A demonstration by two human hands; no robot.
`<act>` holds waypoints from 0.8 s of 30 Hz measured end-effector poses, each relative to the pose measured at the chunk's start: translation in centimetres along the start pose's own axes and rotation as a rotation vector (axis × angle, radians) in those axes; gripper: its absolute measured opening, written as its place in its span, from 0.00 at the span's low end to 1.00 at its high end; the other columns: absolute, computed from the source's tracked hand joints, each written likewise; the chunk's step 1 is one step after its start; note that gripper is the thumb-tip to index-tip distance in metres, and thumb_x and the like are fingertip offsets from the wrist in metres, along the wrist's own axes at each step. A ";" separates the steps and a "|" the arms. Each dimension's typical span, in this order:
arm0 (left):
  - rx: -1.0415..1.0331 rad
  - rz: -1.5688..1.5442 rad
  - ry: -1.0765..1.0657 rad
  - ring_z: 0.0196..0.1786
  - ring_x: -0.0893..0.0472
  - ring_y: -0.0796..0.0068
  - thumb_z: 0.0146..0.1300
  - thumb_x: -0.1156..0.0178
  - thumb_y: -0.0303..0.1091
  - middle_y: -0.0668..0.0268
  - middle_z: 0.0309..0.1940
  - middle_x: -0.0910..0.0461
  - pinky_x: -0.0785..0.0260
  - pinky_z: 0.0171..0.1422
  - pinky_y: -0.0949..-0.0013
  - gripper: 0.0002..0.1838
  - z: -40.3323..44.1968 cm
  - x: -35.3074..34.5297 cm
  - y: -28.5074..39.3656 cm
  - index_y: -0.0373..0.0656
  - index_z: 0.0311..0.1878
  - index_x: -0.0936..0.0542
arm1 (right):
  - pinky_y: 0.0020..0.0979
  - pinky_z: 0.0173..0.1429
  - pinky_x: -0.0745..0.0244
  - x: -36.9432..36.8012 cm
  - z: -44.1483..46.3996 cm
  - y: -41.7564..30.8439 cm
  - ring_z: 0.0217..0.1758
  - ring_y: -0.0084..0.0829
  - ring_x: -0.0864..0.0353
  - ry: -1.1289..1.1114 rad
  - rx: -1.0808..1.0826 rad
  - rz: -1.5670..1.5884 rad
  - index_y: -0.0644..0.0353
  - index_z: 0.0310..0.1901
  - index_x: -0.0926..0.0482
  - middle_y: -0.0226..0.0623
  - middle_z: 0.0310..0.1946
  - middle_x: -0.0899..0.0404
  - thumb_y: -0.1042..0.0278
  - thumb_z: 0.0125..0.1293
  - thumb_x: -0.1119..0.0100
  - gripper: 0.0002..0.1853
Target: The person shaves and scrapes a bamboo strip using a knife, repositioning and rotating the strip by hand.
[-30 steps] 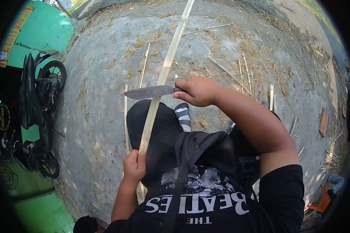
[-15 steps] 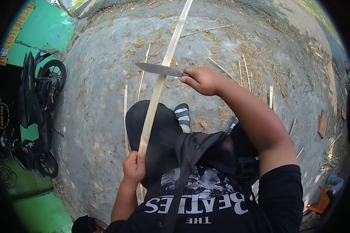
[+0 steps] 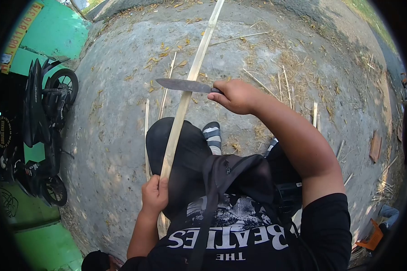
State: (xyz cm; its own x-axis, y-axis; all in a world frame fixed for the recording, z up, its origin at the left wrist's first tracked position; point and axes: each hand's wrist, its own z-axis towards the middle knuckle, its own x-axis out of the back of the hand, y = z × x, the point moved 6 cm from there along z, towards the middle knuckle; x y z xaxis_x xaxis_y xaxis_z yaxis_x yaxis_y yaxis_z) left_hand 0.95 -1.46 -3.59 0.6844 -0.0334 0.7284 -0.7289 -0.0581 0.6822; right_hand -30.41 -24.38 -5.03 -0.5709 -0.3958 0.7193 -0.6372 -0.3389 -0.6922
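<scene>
A long, pale strip of split bamboo [image 3: 178, 118] slopes from beside my left thigh up past the top of the view. My left hand [image 3: 155, 194] is closed around its near end, thumb on top. In my right hand [image 3: 233, 95] is the dark handle of a knife [image 3: 185, 85]. The broad blade lies across the strip, beyond my knee, its tip pointing left. Whether the edge bites into the strip cannot be seen. My bent left knee [image 3: 165, 131] in black trousers is under the strip.
Thin strips [image 3: 168, 86] and shavings [image 3: 287, 58] are scattered over the concrete ground [image 3: 108, 135]. A motorcycle [image 3: 54, 131] stands at the left by a green wall [image 3: 61, 31]. An orange object [image 3: 370, 235] is at lower right. Another person's dark cap [image 3: 95, 262] shows at the bottom left.
The knife and my right hand have come slightly down the strip, toward me. My left hand keeps its hold at nearly the same place.
</scene>
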 end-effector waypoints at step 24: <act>-0.034 0.005 -0.013 0.18 0.29 0.68 0.77 0.38 0.39 0.58 0.16 0.29 0.39 0.25 0.61 0.21 0.2 0.1 -0.1 0.38 0.27 0.28 | 0.52 0.51 0.21 -0.3 0.3 -0.2 0.47 0.54 0.13 -0.029 -0.124 -0.149 0.57 0.43 0.15 0.50 0.38 0.13 0.44 0.75 0.38 0.21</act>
State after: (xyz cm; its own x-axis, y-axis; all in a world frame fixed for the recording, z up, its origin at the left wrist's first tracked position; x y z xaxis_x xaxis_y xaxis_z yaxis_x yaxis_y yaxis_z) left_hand 1.10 -1.62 -3.63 0.6808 -0.0466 0.7309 -0.7323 -0.0239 0.6806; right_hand -29.96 -24.46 -5.07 -0.4517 -0.3741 0.8100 -0.7733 -0.2886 -0.5645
